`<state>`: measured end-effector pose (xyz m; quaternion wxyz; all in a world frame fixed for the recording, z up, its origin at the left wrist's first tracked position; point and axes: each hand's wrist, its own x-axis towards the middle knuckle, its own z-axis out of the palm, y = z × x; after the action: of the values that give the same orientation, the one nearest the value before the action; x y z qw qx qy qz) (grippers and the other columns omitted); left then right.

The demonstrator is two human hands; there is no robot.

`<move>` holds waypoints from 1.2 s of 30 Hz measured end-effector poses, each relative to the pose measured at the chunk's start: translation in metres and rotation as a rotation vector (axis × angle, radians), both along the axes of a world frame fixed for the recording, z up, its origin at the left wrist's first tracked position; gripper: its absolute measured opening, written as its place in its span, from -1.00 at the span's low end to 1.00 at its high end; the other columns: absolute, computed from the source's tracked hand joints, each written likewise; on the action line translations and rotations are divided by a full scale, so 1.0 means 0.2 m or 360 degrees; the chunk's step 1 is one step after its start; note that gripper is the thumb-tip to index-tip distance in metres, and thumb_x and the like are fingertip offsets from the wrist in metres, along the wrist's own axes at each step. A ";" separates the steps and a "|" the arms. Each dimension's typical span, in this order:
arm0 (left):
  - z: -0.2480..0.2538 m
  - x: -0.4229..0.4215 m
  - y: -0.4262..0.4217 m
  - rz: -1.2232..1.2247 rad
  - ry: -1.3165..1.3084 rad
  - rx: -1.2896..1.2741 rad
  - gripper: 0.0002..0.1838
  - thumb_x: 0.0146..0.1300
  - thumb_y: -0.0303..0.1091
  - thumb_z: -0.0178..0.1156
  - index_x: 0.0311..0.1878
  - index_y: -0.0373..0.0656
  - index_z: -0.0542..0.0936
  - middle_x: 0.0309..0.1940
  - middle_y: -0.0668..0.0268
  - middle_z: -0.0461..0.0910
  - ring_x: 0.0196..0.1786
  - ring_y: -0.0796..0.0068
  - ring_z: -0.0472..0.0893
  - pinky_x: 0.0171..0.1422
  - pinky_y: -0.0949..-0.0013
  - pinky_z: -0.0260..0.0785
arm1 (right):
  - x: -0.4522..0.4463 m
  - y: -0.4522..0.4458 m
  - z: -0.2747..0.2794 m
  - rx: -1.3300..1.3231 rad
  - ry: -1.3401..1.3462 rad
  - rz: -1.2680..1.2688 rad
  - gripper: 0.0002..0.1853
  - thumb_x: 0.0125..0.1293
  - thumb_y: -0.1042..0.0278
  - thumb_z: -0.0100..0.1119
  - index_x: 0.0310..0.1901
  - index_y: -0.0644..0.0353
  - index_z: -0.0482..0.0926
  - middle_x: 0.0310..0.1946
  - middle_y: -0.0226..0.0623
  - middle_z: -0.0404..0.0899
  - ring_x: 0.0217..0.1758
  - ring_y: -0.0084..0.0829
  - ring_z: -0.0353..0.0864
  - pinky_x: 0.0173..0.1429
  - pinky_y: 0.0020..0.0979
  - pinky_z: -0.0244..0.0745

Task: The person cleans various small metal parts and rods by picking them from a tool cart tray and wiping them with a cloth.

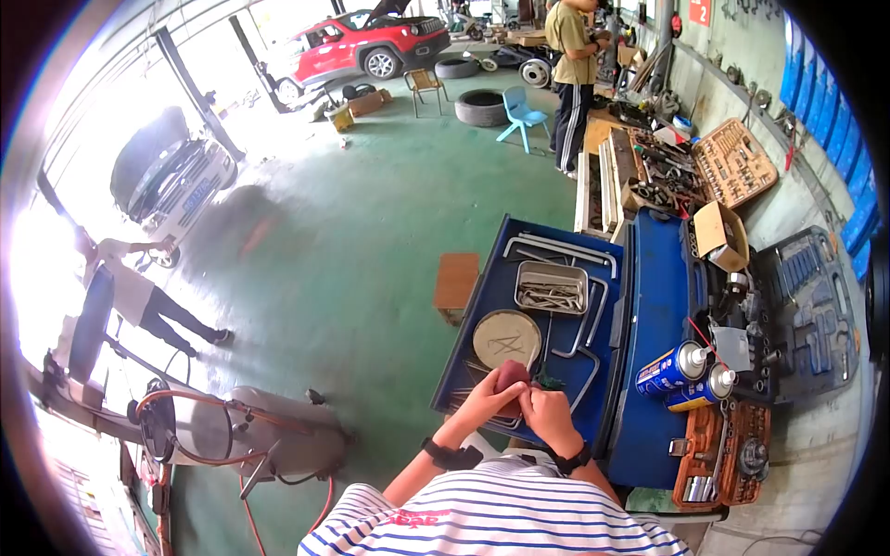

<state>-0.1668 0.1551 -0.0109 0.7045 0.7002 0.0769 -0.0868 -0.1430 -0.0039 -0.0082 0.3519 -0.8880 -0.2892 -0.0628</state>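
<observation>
Both of my hands are together low in the head view, over the near edge of an open blue drawer [491,269]. My left hand [484,400] is closed on a dark red, rounded object [512,375]. Touching it from the right, my right hand [549,413] has its fingers curled in, and what they hold, if anything, is hidden. Just beyond the hands lies a round beige lid or dish [507,339]. Behind that, a metal tray [552,287] holds several small metal tools. Bent metal bars [593,315] lie around the tray.
Right of the drawer, a blue cabinet top [654,269] carries two spray cans [671,368] and an orange socket case [697,459]. A brown stool [456,281] stands left of the drawer. A grey tank [278,431] is at lower left. Two other people stand farther off.
</observation>
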 end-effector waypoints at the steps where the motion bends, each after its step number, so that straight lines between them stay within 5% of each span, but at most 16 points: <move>1: 0.01 0.01 -0.01 -0.0011 -0.0015 0.0000 -0.42 0.28 -0.07 0.24 0.22 -0.24 0.37 -0.05 0.27 0.54 0.01 0.58 0.51 0.11 0.46 0.38 | 0.00 -0.01 0.02 0.0027 -0.0017 -0.0016 -0.59 0.37 0.18 0.00 -0.61 0.22 0.49 -0.68 -0.04 0.51 -0.61 -0.05 0.55 -0.52 -0.13 0.44; 5: 0.17 -0.01 -0.04 -0.0028 0.0174 -0.0914 -0.43 0.26 -0.32 0.26 0.29 -0.20 0.30 0.05 0.29 0.50 0.08 0.55 0.53 0.16 0.41 0.45 | 0.00 -0.05 -0.01 -0.0027 0.0017 0.0047 -0.63 0.37 0.20 -0.01 -0.55 0.22 0.51 -0.67 -0.05 0.51 -0.60 -0.06 0.56 -0.51 -0.13 0.44; 8: 0.16 0.01 -0.03 -0.0045 0.0150 -0.0920 -0.47 0.21 -0.34 0.30 0.22 -0.19 0.36 0.00 0.34 0.52 0.02 0.60 0.53 0.07 0.44 0.47 | -0.01 -0.04 0.07 0.0005 0.0144 0.0148 -0.64 0.42 0.28 -0.09 -0.48 0.30 0.52 -0.60 0.01 0.53 -0.53 0.02 0.55 -0.42 -0.09 0.42; 10: 0.13 0.04 -0.04 0.0014 -0.0208 -0.0489 -0.52 0.14 -0.33 0.35 0.12 -0.18 0.45 -0.14 0.39 0.55 -0.12 0.66 0.53 -0.07 0.50 0.45 | 0.01 -0.04 0.05 0.0202 0.0167 0.0179 -0.64 0.42 0.28 -0.09 -0.48 0.30 0.52 -0.60 0.00 0.53 -0.52 0.03 0.54 -0.41 -0.09 0.41; 13: 0.14 0.06 0.01 -0.0090 -0.0144 0.0074 -0.44 0.12 -0.42 0.38 0.20 -0.18 0.42 -0.11 0.40 0.55 -0.07 0.65 0.52 -0.02 0.51 0.44 | 0.01 -0.10 0.07 0.0288 0.0455 0.0238 -0.67 0.41 0.20 -0.07 -0.41 0.23 0.53 -0.54 0.01 0.53 -0.43 0.04 0.56 -0.41 -0.07 0.43; 15: 0.23 0.07 -0.02 0.0001 -0.0184 0.0114 -0.47 0.15 -0.34 0.36 0.17 -0.20 0.44 -0.17 0.41 0.56 -0.17 0.68 0.53 -0.08 0.54 0.43 | 0.03 -0.15 0.12 0.0288 0.0059 0.0062 -0.63 0.44 0.16 -0.11 -0.42 0.25 0.50 -0.57 0.03 0.49 -0.46 0.07 0.50 -0.43 -0.09 0.37; 18: 0.34 0.07 -0.09 0.0034 -0.0110 0.0021 -0.63 0.12 -0.30 0.36 -0.06 -0.25 0.50 -0.31 0.32 0.60 -0.33 0.61 0.52 -0.27 0.49 0.39 | 0.14 -0.26 0.11 0.0893 0.0396 -0.0410 -0.50 0.49 0.01 -0.24 -0.47 0.21 0.45 -0.72 -0.28 0.31 -0.64 -0.29 0.28 -0.50 -0.30 0.16; 20: 0.34 0.06 -0.13 -0.0357 -0.0550 0.0422 -0.64 0.14 -0.30 0.35 -0.07 -0.24 0.49 -0.35 0.21 0.60 -0.35 0.51 0.54 -0.24 0.40 0.40 | 0.21 -0.29 0.13 0.1437 0.0822 -0.0313 -0.40 0.51 -0.11 -0.30 -0.62 0.10 0.40 -0.67 -0.60 0.26 -0.64 -0.71 0.12 -0.53 -0.55 -0.06; 25: 0.32 0.03 -0.19 -0.0786 -0.0464 0.0427 -0.68 0.15 -0.28 0.33 -0.12 -0.20 0.46 -0.40 0.15 0.58 -0.37 0.40 0.53 -0.22 0.34 0.38 | 0.13 -0.28 0.22 0.1431 0.0943 -0.0433 -0.35 0.51 -0.07 -0.32 -0.68 0.17 0.40 -0.77 -0.55 0.24 -0.68 -0.67 0.16 -0.54 -0.53 -0.01; 27: 0.31 0.04 -0.18 -0.0711 -0.0443 0.0417 -0.68 0.16 -0.29 0.33 -0.11 -0.20 0.46 -0.39 0.15 0.58 -0.36 0.36 0.54 -0.21 0.35 0.38 | 0.12 -0.30 0.22 0.1097 0.0493 -0.0482 -0.35 0.51 -0.01 -0.29 -0.69 0.23 0.43 -0.78 -0.49 0.30 -0.69 -0.65 0.23 -0.55 -0.50 0.05; 31: 0.30 0.05 -0.16 -0.0419 -0.0486 0.0635 -0.65 0.11 -0.30 0.32 -0.11 -0.21 0.45 -0.36 0.11 0.58 -0.31 0.23 0.59 -0.16 0.30 0.40 | 0.12 -0.30 0.19 0.1149 0.0276 -0.0651 -0.38 0.51 0.09 -0.27 -0.64 0.28 0.53 -0.77 -0.44 0.42 -0.72 -0.65 0.27 -0.58 -0.52 0.06; 32: 0.27 0.07 -0.14 -0.0402 -0.0452 0.0718 -0.57 0.07 -0.32 0.35 -0.01 -0.22 0.46 -0.31 0.12 0.57 -0.25 0.44 0.56 -0.11 0.37 0.41 | 0.13 -0.29 0.14 0.1184 0.0248 -0.0664 -0.38 0.52 0.10 -0.29 -0.62 0.29 0.55 -0.78 -0.42 0.41 -0.74 -0.64 0.25 -0.60 -0.53 0.05; 33: 0.25 0.07 -0.14 -0.0391 -0.0434 0.0714 -0.57 0.07 -0.32 0.35 -0.01 -0.22 0.46 -0.31 0.12 0.57 -0.25 0.44 0.56 -0.11 0.37 0.41 | 0.12 -0.29 0.16 0.1174 0.0268 -0.0657 -0.38 0.52 0.10 -0.29 -0.62 0.29 0.55 -0.78 -0.42 0.41 -0.74 -0.64 0.25 -0.60 -0.53 0.05; 35: 0.23 0.09 -0.13 -0.0256 -0.0425 0.0747 -0.57 0.03 -0.27 0.35 -0.06 -0.21 0.45 -0.33 0.04 0.58 -0.25 0.05 0.60 -0.15 0.26 0.42 | 0.10 -0.29 0.23 0.1051 0.0170 -0.0706 -0.38 0.52 0.11 -0.31 -0.60 0.29 0.56 -0.79 -0.41 0.39 -0.74 -0.62 0.24 -0.60 -0.51 0.04; 36: 0.25 0.09 -0.14 -0.0208 -0.0430 0.0678 -0.55 0.03 -0.27 0.34 -0.04 -0.23 0.45 -0.35 0.05 0.57 -0.31 0.13 0.60 -0.18 0.28 0.42 | 0.11 -0.28 0.21 0.1096 0.0118 -0.0712 -0.37 0.53 0.11 -0.33 -0.59 0.30 0.56 -0.80 -0.41 0.34 -0.73 -0.61 0.24 -0.58 -0.50 0.05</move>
<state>-0.1490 0.1272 0.0385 0.5379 0.8415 -0.0467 -0.0196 -0.1210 -0.0598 0.0347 0.6163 -0.7611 -0.0382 -0.1987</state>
